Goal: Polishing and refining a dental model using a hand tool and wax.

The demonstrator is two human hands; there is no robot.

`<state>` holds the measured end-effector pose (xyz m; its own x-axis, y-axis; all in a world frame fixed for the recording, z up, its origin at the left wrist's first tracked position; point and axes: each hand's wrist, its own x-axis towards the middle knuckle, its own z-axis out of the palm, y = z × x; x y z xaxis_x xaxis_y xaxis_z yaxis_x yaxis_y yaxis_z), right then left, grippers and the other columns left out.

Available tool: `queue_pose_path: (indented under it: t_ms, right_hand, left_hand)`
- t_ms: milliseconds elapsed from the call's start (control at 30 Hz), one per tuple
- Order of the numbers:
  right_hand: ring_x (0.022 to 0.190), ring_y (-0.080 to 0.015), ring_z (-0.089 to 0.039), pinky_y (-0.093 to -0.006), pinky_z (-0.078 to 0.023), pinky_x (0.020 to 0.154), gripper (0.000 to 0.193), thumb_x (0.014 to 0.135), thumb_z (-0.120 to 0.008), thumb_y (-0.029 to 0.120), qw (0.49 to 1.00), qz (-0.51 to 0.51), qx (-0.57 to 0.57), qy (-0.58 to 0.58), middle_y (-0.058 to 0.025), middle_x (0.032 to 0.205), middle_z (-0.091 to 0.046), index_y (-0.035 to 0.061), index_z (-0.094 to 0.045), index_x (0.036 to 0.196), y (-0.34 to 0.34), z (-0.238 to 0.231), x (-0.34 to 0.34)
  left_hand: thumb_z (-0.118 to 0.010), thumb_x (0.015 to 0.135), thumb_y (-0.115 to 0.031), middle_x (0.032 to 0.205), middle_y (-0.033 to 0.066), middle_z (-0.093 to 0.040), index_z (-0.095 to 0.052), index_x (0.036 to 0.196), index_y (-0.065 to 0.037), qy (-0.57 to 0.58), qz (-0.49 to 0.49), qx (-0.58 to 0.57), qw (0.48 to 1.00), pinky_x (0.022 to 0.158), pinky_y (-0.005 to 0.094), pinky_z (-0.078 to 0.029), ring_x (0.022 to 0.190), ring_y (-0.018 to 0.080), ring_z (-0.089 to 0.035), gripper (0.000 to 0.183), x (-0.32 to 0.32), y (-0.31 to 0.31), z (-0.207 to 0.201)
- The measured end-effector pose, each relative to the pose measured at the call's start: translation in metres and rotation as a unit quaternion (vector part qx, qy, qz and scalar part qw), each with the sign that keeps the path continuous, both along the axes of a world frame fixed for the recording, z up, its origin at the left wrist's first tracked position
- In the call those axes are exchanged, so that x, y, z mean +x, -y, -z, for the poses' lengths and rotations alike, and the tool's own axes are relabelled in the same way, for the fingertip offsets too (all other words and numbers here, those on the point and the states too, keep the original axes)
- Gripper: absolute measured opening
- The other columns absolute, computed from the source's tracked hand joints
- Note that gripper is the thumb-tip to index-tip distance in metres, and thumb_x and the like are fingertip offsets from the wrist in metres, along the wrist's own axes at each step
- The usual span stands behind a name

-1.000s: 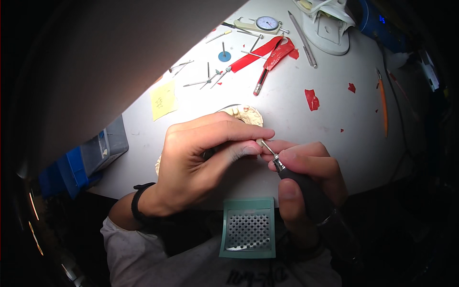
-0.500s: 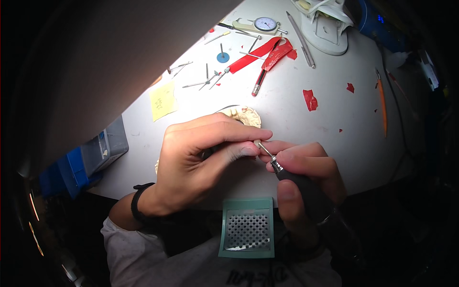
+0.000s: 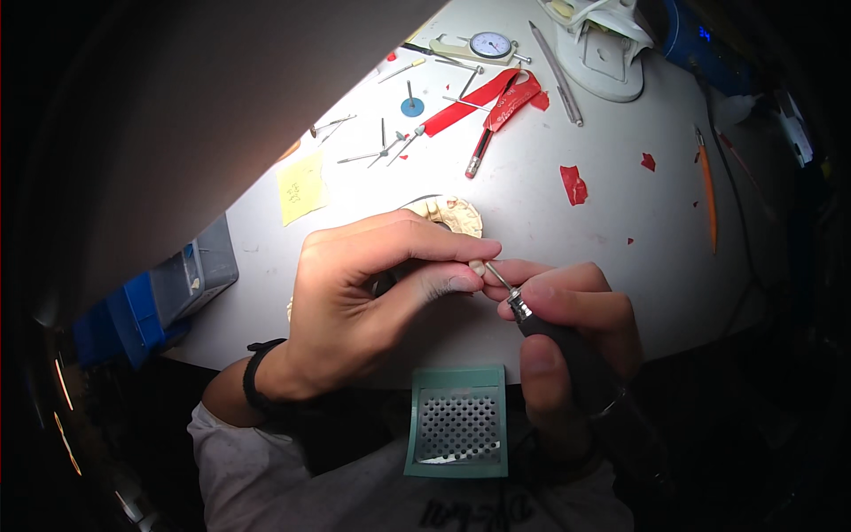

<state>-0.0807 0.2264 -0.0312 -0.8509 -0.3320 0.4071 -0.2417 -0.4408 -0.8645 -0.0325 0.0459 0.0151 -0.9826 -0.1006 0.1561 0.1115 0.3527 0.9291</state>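
Observation:
Between thumb and forefinger, my left hand (image 3: 372, 288) pinches a small tooth-coloured dental crown (image 3: 477, 267). My right hand (image 3: 572, 310) is closed around a dark rotary handpiece (image 3: 567, 355) with a silver collar. The thin metal bur shank (image 3: 500, 276) in it points up and left, its end close beside the crown; whether they touch I cannot tell. The right fingertips reach in beside the left thumb. Behind my left hand, partly covered by it, a cream plaster dental model (image 3: 456, 215) rests on the table.
A green-framed perforated suction grate (image 3: 458, 430) is at the near table edge. Further off lie several burs, a blue disc (image 3: 412, 107), red articulating paper (image 3: 470, 105), a dial caliper (image 3: 490, 44), a yellow note (image 3: 302, 188) and an orange pencil (image 3: 708, 191). A large grey lamp shade (image 3: 195, 115) overhangs the left.
The handpiece and my right hand have shifted slightly right and down, so the bur shank sits a little away from the crown and more of the crown shows. My left hand barely moved.

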Motion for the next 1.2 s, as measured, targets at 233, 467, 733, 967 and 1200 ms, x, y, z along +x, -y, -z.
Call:
queue_pose_path:
  t_ms: [233,467,733,967,1200]
  right_hand:
    - [0.091,-0.0333,-0.074,-0.0373,-0.061,0.08,0.026,0.085,-0.071,0.003,0.996,-0.002,0.05,-0.077,-0.0206,0.096,-0.068,-0.0054,-0.062,0.107,-0.003,0.002,-0.004]
    - [0.097,-0.0316,-0.069,-0.0467,-0.058,0.088,0.041,0.099,-0.06,0.038,0.998,0.015,0.061,-0.003,-0.0125,0.095,-0.056,0.0023,-0.051,0.117,-0.006,-0.004,0.0]
    - [0.095,-0.0311,-0.069,-0.0454,-0.058,0.086,0.039,0.098,-0.059,0.035,0.998,0.032,0.052,0.015,-0.0128,0.096,-0.056,0.0016,-0.051,0.117,-0.002,-0.001,0.001]
    - [0.093,-0.0303,-0.069,-0.0463,-0.058,0.086,0.038,0.096,-0.06,0.034,0.998,0.04,0.052,0.016,-0.0121,0.096,-0.055,0.0012,-0.051,0.115,-0.001,0.001,0.001]
    - [0.099,-0.0288,-0.069,-0.0407,-0.057,0.09,0.031,0.098,-0.062,0.017,1.0,0.005,0.01,0.012,-0.0187,0.1,-0.06,-0.0028,-0.051,0.119,-0.006,0.003,-0.001]
  left_hand:
    - [-0.072,0.088,0.003,0.092,0.0139,-0.075,-0.075,0.107,0.003,-0.006,0.009,-0.014,1.0,0.074,0.0273,-0.056,0.082,0.0184,-0.073,0.02,-0.001,0.003,0.0]
    - [-0.068,0.093,0.005,0.099,0.014,-0.071,-0.067,0.109,0.007,0.029,-0.088,0.113,0.989,0.088,0.0315,-0.057,0.093,0.0185,-0.071,0.017,-0.003,0.019,-0.016]
    - [-0.068,0.091,0.007,0.107,0.015,-0.069,-0.062,0.108,0.004,-0.04,-0.088,-0.048,0.994,0.097,0.0336,-0.053,0.102,0.0208,-0.071,0.018,-0.006,0.033,-0.004]
    - [-0.078,0.084,-0.007,0.099,0.0079,-0.075,-0.071,0.096,-0.003,-0.028,-0.056,-0.164,0.985,0.091,0.0322,-0.051,0.098,0.0187,-0.069,0.015,-0.018,0.032,0.009]
    - [-0.081,0.081,-0.012,0.091,0.0091,-0.072,-0.071,0.095,-0.002,0.053,-0.076,-0.17,0.981,0.084,0.0332,-0.052,0.089,0.0215,-0.068,0.02,-0.02,0.027,0.004]
